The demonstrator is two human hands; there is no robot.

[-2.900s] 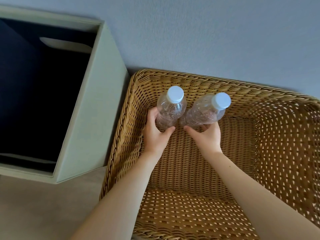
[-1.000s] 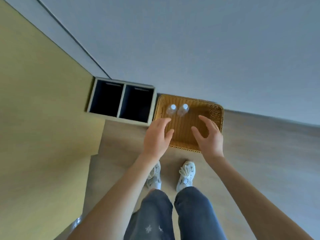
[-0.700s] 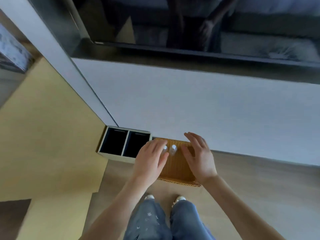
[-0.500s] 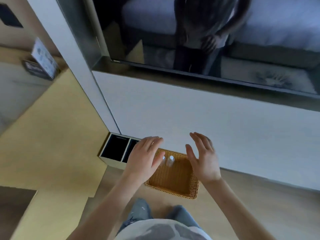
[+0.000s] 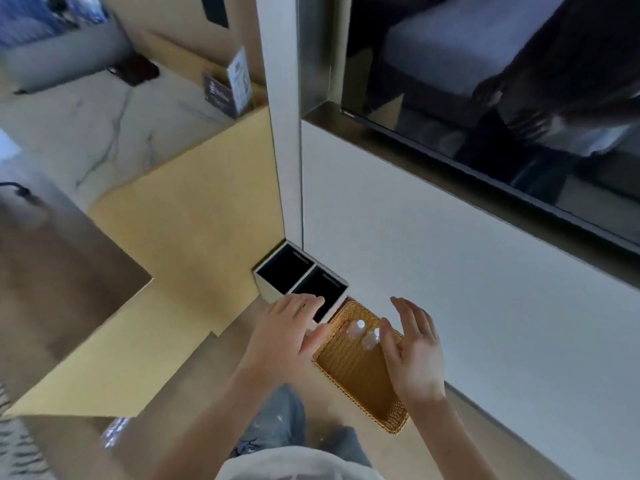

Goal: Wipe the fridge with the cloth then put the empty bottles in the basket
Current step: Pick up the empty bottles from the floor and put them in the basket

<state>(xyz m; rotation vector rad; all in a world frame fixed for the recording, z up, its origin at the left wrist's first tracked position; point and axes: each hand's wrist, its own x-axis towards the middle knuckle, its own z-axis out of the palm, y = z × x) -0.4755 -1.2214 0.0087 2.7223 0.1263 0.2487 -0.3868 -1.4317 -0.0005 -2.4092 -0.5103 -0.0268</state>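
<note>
Two bottles (image 5: pixel 362 332) are sitting caps-up inside the basket's (image 5: pixel 360 379) far end, apparently delivered; left hand (image 5: pixel 284 336) and right hand (image 5: pixel 414 355) are hovering above, fingers loose, holding nothing.

Soft daylight, motion blur, wide-angle edge warp

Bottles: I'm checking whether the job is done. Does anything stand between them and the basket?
Nothing visible does. Both bottles already sit inside the basket, at its far end. The left hand and right hand hover open above it, holding nothing.
</note>
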